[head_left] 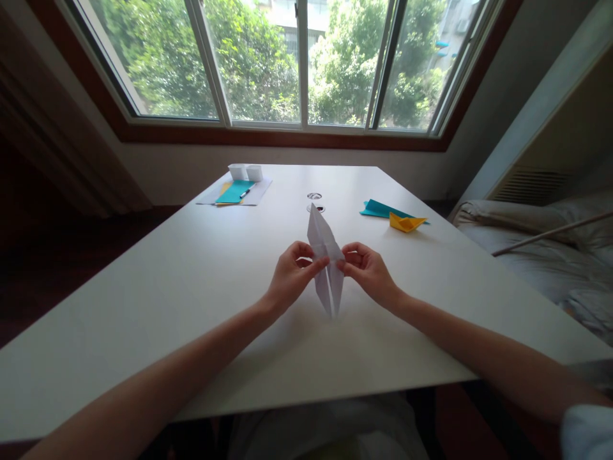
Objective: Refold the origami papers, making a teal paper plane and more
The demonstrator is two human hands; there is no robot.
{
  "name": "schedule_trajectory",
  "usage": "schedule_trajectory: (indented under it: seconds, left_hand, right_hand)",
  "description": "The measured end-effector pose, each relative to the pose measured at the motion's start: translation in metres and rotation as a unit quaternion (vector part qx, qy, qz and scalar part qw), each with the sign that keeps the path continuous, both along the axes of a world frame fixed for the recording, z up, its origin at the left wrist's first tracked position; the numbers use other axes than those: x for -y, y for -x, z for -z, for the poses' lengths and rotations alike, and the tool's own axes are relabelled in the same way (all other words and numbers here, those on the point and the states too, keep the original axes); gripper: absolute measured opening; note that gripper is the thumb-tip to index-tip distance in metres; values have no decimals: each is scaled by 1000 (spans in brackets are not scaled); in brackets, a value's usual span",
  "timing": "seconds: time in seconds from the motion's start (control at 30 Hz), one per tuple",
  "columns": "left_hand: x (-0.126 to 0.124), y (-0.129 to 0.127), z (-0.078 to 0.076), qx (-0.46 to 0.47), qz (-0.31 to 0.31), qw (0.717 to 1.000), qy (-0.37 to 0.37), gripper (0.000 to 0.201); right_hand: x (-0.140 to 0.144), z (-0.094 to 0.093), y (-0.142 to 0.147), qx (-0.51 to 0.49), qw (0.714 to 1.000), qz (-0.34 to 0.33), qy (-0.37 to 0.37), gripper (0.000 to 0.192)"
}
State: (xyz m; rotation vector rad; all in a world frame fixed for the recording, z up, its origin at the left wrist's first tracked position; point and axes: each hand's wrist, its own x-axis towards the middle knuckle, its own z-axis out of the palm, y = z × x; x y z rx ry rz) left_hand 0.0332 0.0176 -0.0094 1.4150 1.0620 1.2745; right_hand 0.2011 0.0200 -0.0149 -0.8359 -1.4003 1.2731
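Between my two hands is a white folded paper [322,233], a long diamond shape with a pointed top and two narrow points at the bottom, split by a slit. It is held upright just above the white table [201,332]. My left hand [297,268] pinches its left side, the thumb lying across the front near the middle. My right hand [366,267] grips the right edge between thumb and fingers. Parts of the fingers are hidden behind the paper.
To the right lie a blue folded paper plane [380,209] and a yellow paper boat [407,223]. At the back left are blue paper [235,191], a pen [248,191] and two white boxes [254,172]. Round fittings [314,196] sit in the tabletop. A window [301,64] is behind.
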Motion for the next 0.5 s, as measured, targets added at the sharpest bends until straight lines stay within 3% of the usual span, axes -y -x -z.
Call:
schedule_trajectory:
  seconds: [0.33, 0.5]
  left_hand:
    - [0, 5, 1, -108, 1, 993, -51, 32]
    - [0, 5, 3, -105, -13, 992, -65, 29]
  right_hand:
    - [0, 0, 1, 16, 999, 43, -14, 34]
    - [0, 1, 3, 13, 999, 45, -15, 36]
